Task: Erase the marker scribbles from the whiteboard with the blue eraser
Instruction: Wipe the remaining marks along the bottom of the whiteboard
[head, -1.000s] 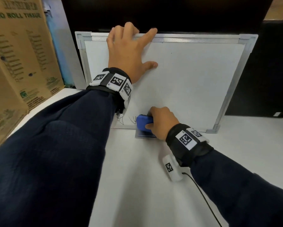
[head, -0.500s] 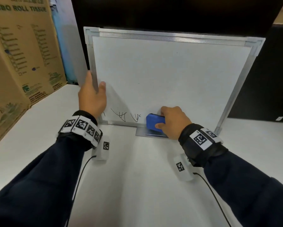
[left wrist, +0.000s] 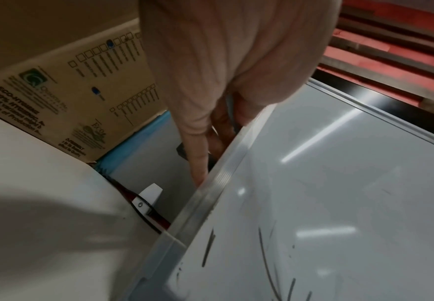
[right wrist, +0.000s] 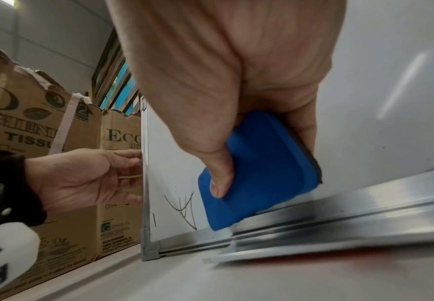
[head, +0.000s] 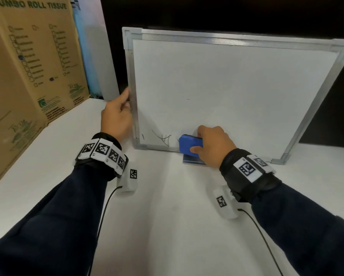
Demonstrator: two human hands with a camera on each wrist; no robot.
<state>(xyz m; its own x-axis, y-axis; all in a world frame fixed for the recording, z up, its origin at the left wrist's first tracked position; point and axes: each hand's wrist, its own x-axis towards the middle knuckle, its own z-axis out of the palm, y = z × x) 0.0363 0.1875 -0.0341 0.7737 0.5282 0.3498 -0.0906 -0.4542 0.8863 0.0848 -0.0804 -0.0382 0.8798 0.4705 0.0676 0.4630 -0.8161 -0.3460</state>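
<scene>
We are wiping along the bottom edge of the whiteboard (head: 236,92), which is standing upright near the back edge of the table (head: 167,216). Our right hand (head: 214,145) is gripping the blue eraser (head: 190,145), thumb curled over its back, and is pressing its pad flat against the board just above the bottom frame. The remaining scribbles (head: 163,138) are sitting in the board's lower left corner, just to the left of the eraser, with one short stroke right beside the left frame. Our left hand (head: 117,116) is pinching the left frame of the board, fingers hooked behind it, and is steadying it. To do this stroke well, we are probably best off keeping the pad flat, pushing leftward with even pressure right into the corner, while the left hand is bracing the board so it is not tipping back or sliding.
</scene>
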